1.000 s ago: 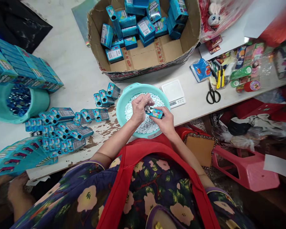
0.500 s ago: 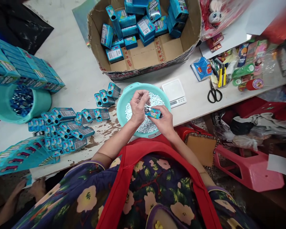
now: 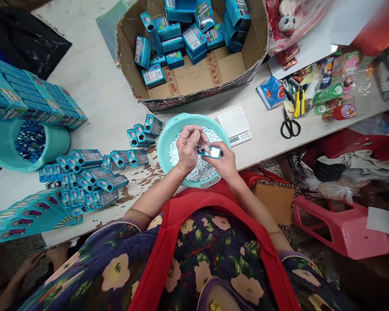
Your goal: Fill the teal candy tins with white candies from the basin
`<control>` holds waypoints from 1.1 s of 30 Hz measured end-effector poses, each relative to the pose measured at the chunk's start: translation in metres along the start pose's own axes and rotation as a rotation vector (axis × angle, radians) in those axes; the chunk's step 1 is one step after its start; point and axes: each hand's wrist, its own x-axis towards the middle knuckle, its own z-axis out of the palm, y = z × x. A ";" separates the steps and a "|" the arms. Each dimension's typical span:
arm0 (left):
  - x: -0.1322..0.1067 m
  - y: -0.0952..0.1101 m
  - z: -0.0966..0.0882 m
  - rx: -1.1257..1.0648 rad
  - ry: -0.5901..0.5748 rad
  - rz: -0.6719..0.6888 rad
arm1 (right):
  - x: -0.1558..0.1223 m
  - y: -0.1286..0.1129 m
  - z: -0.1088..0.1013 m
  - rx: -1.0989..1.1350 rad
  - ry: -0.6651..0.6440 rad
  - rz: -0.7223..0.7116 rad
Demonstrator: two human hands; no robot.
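Observation:
My right hand (image 3: 226,163) grips a small blue candy box (image 3: 211,152) by its sides, above a turquoise basin (image 3: 164,149). A pale, bright face of the box is turned up. Close to the box's left end, my left hand (image 3: 188,149) is curled with its fingertips drawn together. What those fingers hold is too small and hidden to make out. Small white candies (image 3: 199,173) fill the bottom of the basin beneath both hands.
Left of the basin stand several blue candy boxes (image 3: 110,181), near a tub (image 3: 56,140) of shiny blue pieces. A cardboard carton (image 3: 194,93) with more boxes is behind. To the right lie a white scale (image 3: 235,123) and black scissors (image 3: 291,125). Another person's hand (image 3: 32,261) shows lower left.
My right hand has tilted the candy box, so its printed front is replaced by a bright pale face. My left fingers have loosened slightly beside it. The whole view has shifted a little.

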 end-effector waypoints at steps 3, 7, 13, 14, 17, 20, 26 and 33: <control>0.001 0.006 0.002 -0.021 -0.013 -0.005 | -0.001 0.006 -0.003 0.140 -0.024 0.079; 0.002 0.005 0.005 0.044 -0.015 -0.062 | -0.003 0.010 -0.003 0.120 0.005 0.054; 0.015 0.012 -0.005 0.025 0.036 -0.109 | -0.003 0.016 -0.011 0.245 0.041 0.100; 0.018 0.013 -0.010 0.025 0.061 -0.119 | -0.003 0.018 -0.014 0.281 0.055 0.112; 0.025 0.012 -0.021 0.054 0.074 -0.168 | -0.005 0.024 -0.022 0.372 0.081 0.132; 0.016 0.006 -0.019 0.078 0.048 -0.102 | -0.008 0.026 -0.025 0.404 0.081 0.135; -0.012 -0.011 0.001 0.421 -0.194 0.222 | -0.011 0.018 -0.014 0.264 0.083 0.074; -0.013 -0.006 0.002 0.914 -0.612 0.447 | -0.014 0.009 -0.016 0.200 0.144 -0.050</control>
